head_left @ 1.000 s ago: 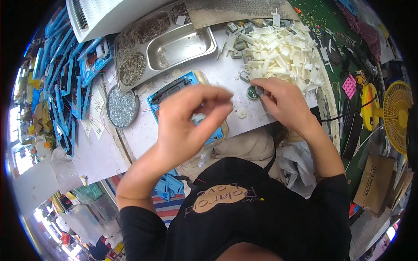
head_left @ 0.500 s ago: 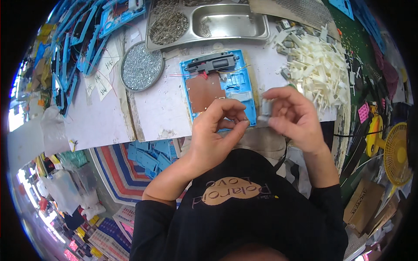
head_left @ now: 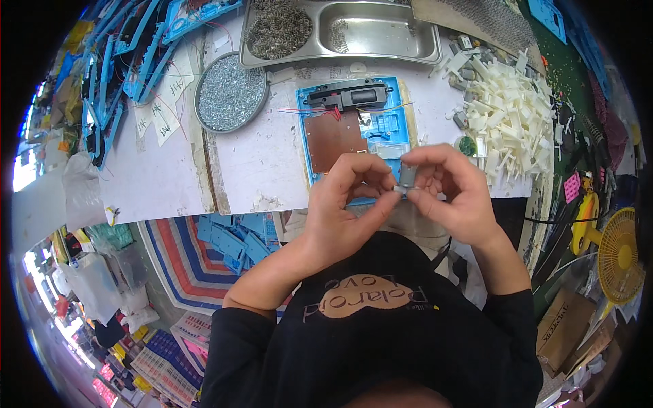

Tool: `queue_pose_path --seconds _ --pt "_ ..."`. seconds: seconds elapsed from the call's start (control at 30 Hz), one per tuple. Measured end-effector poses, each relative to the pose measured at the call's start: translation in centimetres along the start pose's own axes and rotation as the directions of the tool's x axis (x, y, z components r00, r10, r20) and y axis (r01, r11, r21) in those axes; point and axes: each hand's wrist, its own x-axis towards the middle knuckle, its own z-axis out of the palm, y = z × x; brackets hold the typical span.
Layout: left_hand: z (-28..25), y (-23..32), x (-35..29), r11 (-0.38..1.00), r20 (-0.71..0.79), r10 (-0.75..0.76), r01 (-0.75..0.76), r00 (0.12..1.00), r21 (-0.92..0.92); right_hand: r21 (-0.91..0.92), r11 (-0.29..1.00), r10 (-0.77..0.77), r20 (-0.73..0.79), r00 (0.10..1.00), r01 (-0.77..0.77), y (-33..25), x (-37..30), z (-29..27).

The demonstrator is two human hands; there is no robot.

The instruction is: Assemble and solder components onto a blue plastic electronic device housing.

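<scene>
My right hand (head_left: 457,194) is closed in a pinch on a small grey motor (head_left: 407,175), held upright above the table's near edge. At its lower end is a pale piece. My left hand (head_left: 350,200) is closed, with thumb and fingertip meeting at that lower end; whatever it pinches is too small to make out. Just beyond the hands lies an open blue plastic housing (head_left: 315,166) with a brown board (head_left: 333,139), a black module (head_left: 347,96) across its far end and thin red wires. My left hand covers its near part.
A round dish of small silvery parts (head_left: 231,94) is at the left, near a steel tray (head_left: 381,57) with small metal parts. White plastic pieces (head_left: 510,115) are heaped at the right, grey motors beside them. Blue housings (head_left: 139,58) stand far left; a yellow fan (head_left: 617,255) is at right.
My right hand has brought the motor left to my left fingertips, and the two hands now meet. The table scene has shifted slightly right in view.
</scene>
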Motion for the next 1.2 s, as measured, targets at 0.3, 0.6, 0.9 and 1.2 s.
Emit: queue_pose_path --seconds 0.3,0.6,0.9,1.2 --pt "-1.1 0.8 1.3 0.761 0.142 0.488 -0.500 0.861 0.414 -0.247 0.964 -0.083 0.082 0.993 0.101 -1.7 0.8 -1.1" --pt "-1.9 1.8 1.4 0.913 0.267 0.225 -0.298 0.937 0.277 -0.477 0.732 -0.427 0.238 0.873 0.487 -1.8 0.2 -1.6" --pt "-1.6 1.2 1.2 0.905 0.251 0.194 -0.272 0.948 0.326 -0.592 0.570 -0.544 0.248 0.802 0.570 -1.3 -0.4 -1.9" --pt "-2.2 0.4 7.4 0.655 0.115 0.359 -0.338 0.926 0.676 -0.655 0.590 -0.607 0.026 0.794 0.472 0.4 -0.4 -3.2"
